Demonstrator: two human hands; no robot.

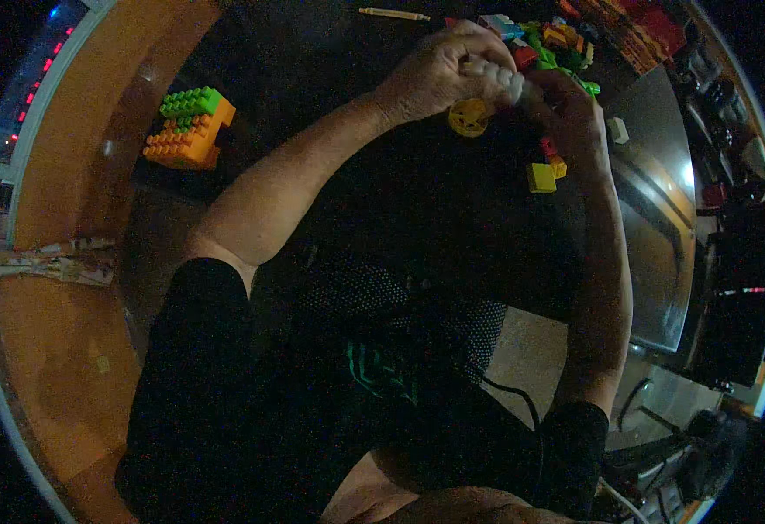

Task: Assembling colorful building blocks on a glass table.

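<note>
A round yellow wheel piece (468,117) (plastic, with spokes) is held up over the dark table (330,61), pinched under the curled left hand (439,74). The right hand (566,109) is closed beside it. An orange-and-green block build (190,128) is seen far left.

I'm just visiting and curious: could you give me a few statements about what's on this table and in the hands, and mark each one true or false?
1. Both hands, left hand and right hand, are raised together over the dark mat. True.
2. A yellow wheel sits just under the left hand. True.
3. The orange and green block build is held in the right hand. False: it lies alone on the table, far left.
4. The loose brick pile is beside the build. False: it is at the far side, behind the hands.
</note>
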